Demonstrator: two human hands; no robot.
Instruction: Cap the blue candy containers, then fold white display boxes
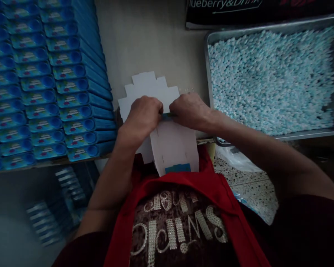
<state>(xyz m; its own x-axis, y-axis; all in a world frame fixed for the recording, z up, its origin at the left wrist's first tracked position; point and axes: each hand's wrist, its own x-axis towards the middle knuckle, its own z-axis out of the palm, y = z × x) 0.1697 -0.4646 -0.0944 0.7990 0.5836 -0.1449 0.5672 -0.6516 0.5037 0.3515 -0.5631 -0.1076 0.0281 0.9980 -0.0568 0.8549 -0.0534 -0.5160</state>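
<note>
A flat, die-cut cardboard box blank [174, 141], pale on the side facing me, lies over the table's front edge and reaches down to my body. Its notched tabs point away from me, and bits of blue show near its middle and lower end. My left hand [143, 115] is closed in a fist-like pinch at the blank's middle, over a crease. Just to the right, my right hand [187, 109] pinches the same crease, knuckles up. A small gap with a blue strip separates the two hands. The fingertips are mostly hidden beneath the knuckles.
Stacked blue packs [69, 98] fill the table's left side. At right, a metal tray [208, 70] holds many small white and pale blue pieces [267, 81]. Behind it stands a black printed box [256, 16]. A clear plastic bag [239, 159] lies below the table edge.
</note>
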